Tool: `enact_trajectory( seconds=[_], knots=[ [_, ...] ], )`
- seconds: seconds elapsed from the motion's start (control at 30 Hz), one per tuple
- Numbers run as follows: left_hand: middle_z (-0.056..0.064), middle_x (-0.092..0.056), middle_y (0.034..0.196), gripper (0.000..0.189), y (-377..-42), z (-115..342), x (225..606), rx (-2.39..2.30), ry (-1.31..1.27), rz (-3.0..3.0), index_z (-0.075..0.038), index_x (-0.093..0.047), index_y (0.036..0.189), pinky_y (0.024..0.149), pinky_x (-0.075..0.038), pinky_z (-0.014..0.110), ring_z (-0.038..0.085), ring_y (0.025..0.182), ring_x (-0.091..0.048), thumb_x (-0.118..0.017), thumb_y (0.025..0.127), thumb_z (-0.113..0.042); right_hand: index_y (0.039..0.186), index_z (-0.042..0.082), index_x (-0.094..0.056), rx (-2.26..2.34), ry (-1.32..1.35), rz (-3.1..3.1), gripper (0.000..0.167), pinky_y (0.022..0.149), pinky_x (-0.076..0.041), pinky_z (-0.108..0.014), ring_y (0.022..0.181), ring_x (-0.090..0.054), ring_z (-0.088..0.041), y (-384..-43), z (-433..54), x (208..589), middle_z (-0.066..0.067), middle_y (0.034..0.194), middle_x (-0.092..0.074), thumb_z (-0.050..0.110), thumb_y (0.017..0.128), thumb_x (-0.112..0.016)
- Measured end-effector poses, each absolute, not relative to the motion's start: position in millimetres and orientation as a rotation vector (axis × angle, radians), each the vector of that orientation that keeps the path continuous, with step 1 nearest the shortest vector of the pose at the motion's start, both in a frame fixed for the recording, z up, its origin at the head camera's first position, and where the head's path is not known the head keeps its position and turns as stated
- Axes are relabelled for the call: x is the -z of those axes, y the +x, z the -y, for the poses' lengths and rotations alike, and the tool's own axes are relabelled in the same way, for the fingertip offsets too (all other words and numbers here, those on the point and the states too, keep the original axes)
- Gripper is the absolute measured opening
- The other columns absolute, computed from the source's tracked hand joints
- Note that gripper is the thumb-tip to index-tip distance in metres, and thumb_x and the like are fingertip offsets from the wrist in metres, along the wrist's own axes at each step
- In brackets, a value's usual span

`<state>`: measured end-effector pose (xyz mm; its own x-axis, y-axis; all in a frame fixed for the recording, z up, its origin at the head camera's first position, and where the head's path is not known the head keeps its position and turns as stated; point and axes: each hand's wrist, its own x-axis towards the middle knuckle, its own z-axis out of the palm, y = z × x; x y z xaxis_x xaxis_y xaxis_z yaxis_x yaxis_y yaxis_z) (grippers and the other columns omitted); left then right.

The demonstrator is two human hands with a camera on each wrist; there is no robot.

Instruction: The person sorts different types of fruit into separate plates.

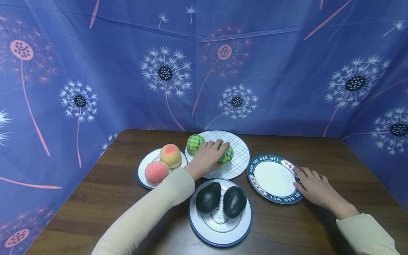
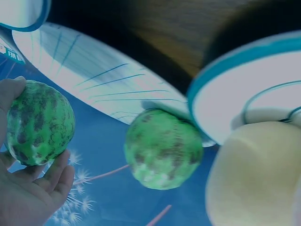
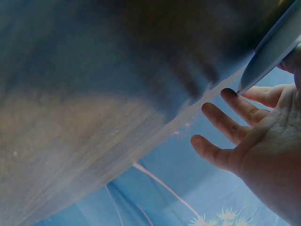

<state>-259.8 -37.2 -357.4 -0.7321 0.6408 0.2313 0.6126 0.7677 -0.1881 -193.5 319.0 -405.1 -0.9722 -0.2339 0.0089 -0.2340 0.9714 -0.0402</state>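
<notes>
My left hand (image 1: pixel 208 156) grips a green, bumpy custard apple (image 2: pixel 40 123) with fingers and thumb around it, over the white plate with blue grid lines (image 1: pixel 237 166). A second custard apple (image 1: pixel 195 144) sits at that plate's left side, beside the hand. At the right, my right hand (image 1: pixel 315 186) is at the edge of a white plate with a dark green lettered rim (image 1: pixel 267 196). Its fingers (image 3: pixel 218 120) are spread and loosely extended in the right wrist view, one fingertip right at the plate's edge.
Two peaches, one yellow-red (image 1: pixel 170 156) and one pink (image 1: pixel 156 172), lie on a blue-rimmed plate (image 1: pixel 141 177) at the left. Two dark avocados (image 1: pixel 208 198) are on the front plate (image 1: pixel 220 239). A patterned blue cloth (image 1: pixel 271 71) hangs behind the wooden table (image 1: pixel 344 156).
</notes>
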Motion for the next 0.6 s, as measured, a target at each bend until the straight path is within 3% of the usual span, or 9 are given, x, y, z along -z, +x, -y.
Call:
enact_trajectory(
  seconds=[0.6],
  knots=[
    [0.005, -0.044, 0.131, 0.079, -255, -14, 342, -0.292, -1.103, 2.583, -0.018, -0.026, 0.142, 0.092, -0.045, 0.036, 0.022, 0.111, -0.051, -0.062, 0.080, -0.050, 0.134, -0.008, -0.034, -0.076, 0.395, 3.101, 0.060, 0.088, -0.028, -0.072, 0.115, -0.036, -0.052, -193, -320, 405, -0.033, 0.130, -0.037, 0.029, 0.089, -0.050]
  ],
)
